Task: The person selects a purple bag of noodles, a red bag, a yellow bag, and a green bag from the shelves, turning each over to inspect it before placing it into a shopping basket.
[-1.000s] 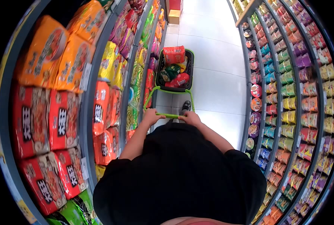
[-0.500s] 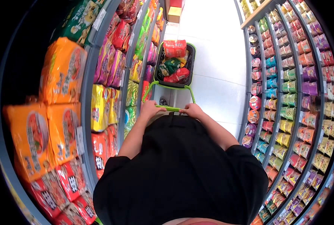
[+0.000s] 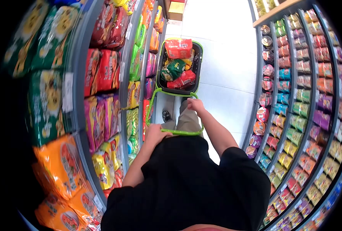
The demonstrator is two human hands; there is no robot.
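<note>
My left hand [image 3: 154, 134] is closed round the left end of the green handle [image 3: 182, 133] of a shopping basket [image 3: 197, 69]. Away from the handle bar, my right hand [image 3: 194, 104] is raised just below the basket's near edge, its fingers partly curled; whether they touch the handle's side arm cannot be made out. Inside the black basket with its green rim lie a red packet [image 3: 179, 49] at the far end, a dark green packet [image 3: 174, 69] in the middle, and another red packet [image 3: 181, 79] nearest me. Something yellow shows between them.
Shelves of bagged noodles stand close on the left, with green packets [image 3: 46, 104] and orange packets [image 3: 61, 165]. On the right, shelves hold rows of cup noodles [image 3: 262, 114]. White floor [image 3: 224, 69] runs between them. Boxes [image 3: 176, 10] stand at the far end.
My right hand has let go of the handle bar and moved forward toward the basket. The handle has swung closer to my body, with my left hand still on it. The shelves have shifted in view.
</note>
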